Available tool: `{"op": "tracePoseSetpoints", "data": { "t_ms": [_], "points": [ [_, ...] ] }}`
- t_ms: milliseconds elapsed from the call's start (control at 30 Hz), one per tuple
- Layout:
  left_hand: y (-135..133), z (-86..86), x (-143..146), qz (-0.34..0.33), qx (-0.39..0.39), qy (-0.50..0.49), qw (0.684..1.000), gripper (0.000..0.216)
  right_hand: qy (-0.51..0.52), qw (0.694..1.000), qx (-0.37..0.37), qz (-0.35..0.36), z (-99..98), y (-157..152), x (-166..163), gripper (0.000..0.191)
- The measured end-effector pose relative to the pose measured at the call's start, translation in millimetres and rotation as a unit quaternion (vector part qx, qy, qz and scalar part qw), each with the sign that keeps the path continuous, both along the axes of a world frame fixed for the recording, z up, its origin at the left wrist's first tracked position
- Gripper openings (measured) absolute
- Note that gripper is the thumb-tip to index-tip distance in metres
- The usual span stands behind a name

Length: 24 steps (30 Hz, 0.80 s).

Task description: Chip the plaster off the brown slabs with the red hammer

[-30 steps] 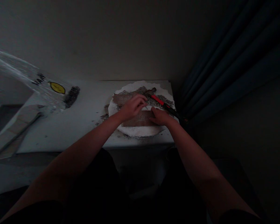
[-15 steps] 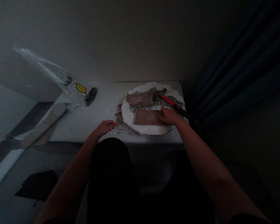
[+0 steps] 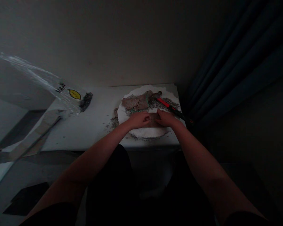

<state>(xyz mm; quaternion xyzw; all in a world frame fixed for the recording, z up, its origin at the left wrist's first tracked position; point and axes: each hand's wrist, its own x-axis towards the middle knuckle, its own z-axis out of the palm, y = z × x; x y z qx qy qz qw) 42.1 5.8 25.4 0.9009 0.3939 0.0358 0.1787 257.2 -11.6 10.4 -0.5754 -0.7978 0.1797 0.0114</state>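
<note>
While one brown textured panel is clamped at its right end by the right hand, its left part is covered by the left hand, whose grip cannot be told. Its long axis is laid left-to-right between them, neither nearer. One white round board is seen beneath; beyond, one hammer and one ragged brown sheet among grey granules; leftward on the worktop, one plastic bag.

Brown slab, red-and-black hammer handle, dark blue curtain
</note>
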Motion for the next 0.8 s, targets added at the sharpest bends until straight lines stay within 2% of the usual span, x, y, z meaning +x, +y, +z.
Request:
{"op": "tracePoseSetpoints", "data": {
  "t_ms": [100, 200, 400, 800],
  "points": [
    [18, -8.6, 21, -0.009, -0.035, 0.057, 0.998, 0.017, 0.005, 1.0, -0.001, 0.002, 0.7, -1, 0, 0.035],
    [28, -12.4, 24, -0.002, -0.061, 0.084, 0.995, 0.016, 0.012, 1.0, -0.004, 0.007, 0.1, -1, 1, 0.035],
    [31, -10.2, 26, 0.005, -0.078, 0.093, 0.993, 0.015, 0.012, 1.0, -0.001, 0.012, -1.6, 1, 1, 0.041],
    [34, -9.8, 27, 0.001, -0.105, 0.082, 0.991, 0.014, 0.013, 1.0, -0.008, 0.012, -0.8, 2, 1, 0.038]
  ]
}}
